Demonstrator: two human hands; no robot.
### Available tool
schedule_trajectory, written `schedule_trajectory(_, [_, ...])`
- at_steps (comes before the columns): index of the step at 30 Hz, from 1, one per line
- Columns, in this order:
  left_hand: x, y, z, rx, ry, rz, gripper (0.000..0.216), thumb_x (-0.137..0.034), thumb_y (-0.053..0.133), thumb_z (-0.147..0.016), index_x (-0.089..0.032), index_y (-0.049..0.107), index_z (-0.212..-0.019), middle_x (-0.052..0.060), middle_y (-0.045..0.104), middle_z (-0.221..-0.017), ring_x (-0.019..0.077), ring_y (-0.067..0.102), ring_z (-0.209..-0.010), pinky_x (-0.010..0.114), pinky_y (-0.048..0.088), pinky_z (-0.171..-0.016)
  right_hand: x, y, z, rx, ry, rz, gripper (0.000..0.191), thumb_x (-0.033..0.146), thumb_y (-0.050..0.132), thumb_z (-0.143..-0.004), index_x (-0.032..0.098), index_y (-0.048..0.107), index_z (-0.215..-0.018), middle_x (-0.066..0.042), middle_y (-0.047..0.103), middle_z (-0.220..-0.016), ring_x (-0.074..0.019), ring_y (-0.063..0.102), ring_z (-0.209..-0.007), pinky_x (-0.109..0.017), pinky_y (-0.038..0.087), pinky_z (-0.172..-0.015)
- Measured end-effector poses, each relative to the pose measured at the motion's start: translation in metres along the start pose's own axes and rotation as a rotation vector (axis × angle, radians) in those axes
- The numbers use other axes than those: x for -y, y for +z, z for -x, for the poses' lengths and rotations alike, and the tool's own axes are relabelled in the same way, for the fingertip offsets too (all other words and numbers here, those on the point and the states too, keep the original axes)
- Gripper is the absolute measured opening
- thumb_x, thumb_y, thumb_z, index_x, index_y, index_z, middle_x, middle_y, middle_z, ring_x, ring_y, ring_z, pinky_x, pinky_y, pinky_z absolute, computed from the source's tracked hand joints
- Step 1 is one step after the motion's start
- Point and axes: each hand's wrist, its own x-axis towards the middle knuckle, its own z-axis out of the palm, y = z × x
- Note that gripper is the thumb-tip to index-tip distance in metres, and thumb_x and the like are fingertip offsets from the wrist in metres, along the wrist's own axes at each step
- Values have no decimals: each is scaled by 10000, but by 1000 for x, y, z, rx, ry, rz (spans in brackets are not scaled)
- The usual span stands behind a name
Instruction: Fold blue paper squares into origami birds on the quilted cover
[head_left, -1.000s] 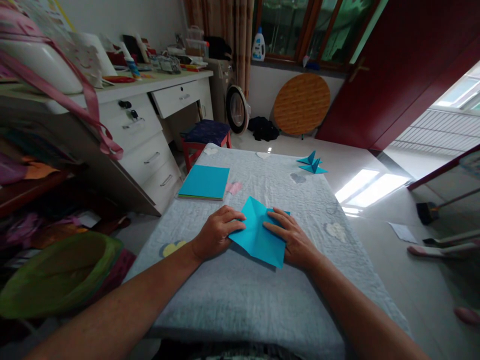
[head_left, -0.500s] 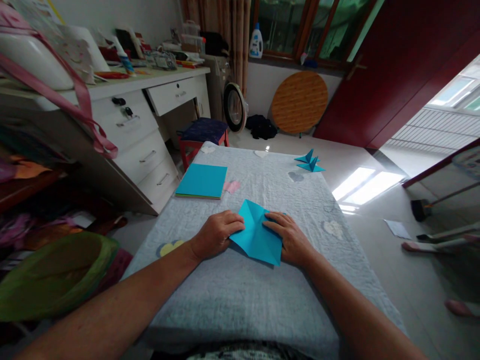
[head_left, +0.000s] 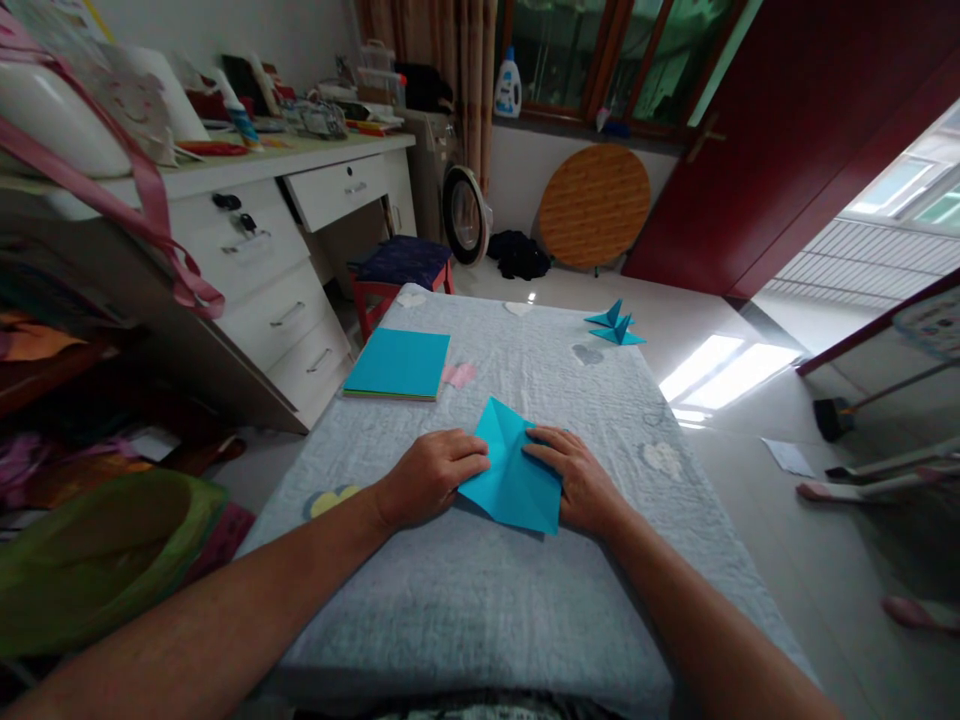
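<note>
A creased blue sheet of origami paper (head_left: 511, 478) lies between my hands, its near edge lifted a little above the cloth. My left hand (head_left: 439, 470) grips its left corner, fingers curled and the thumb side over the edge. At the right edge, my right hand (head_left: 571, 472) holds the paper with its fingers over the top; the thumb is hidden. Farther off on the left lies a stack of square paper (head_left: 401, 362), blue on top. Two folded blue paper pieces (head_left: 615, 328) with upright points stand at the far right corner.
A pale patterned cloth (head_left: 480, 620) covers the table. Behind its far left corner is a stool (head_left: 405, 262), beside a white desk (head_left: 255, 240) with drawers. A bin with a green liner (head_left: 112, 560) stands at the left. A round wooden tabletop (head_left: 595, 205) leans against the wall.
The view has shifted slightly. Both hands keep their hold on the blue paper, which has hardly moved between them.
</note>
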Motion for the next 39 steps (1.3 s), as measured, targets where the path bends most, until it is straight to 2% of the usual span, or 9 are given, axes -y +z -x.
schedule_trajectory(7, [-3, -1, -4, -24, 39, -56, 235, -85, 466, -861, -164, 642, -994, 100, 709, -1022, 205, 640, -821, 325, 521, -723, -1, 2, 0, 0, 16, -7, 477, 277, 679, -787, 182, 629, -1252, -165, 586, -1377, -323, 550, -1260, -523, 429, -1060])
schedule_trajectory(21, [0, 4, -3, 21, -41, -45, 284, -66, 505, -776, -163, 643, -1005, 108, 706, -1059, 232, 662, -859, 360, 546, -761, -5, 1, -1, -29, 3, -50, 454, 208, 628, -780, 194, 640, -1233, -164, 621, -1333, -320, 581, -1229, -535, 451, -1036])
schedule_trajectory(31, [0, -1, -6, 14, -5, -86, 246, -89, 486, -832, -165, 640, -1008, 106, 703, -1042, 215, 656, -853, 342, 540, -744, -6, 2, 0, -27, 15, -51, 467, 222, 636, -779, 203, 638, -1245, -154, 614, -1345, -316, 574, -1238, -535, 447, -1049])
schedule_trajectory(39, [-6, -10, -11, 34, 18, -132, 232, -148, 420, -950, -150, 652, -955, 114, 704, -992, 205, 652, -812, 342, 544, -709, -3, 1, 1, -42, 31, -59, 464, 205, 640, -779, 209, 638, -1242, -148, 616, -1347, -312, 576, -1239, -539, 448, -1052])
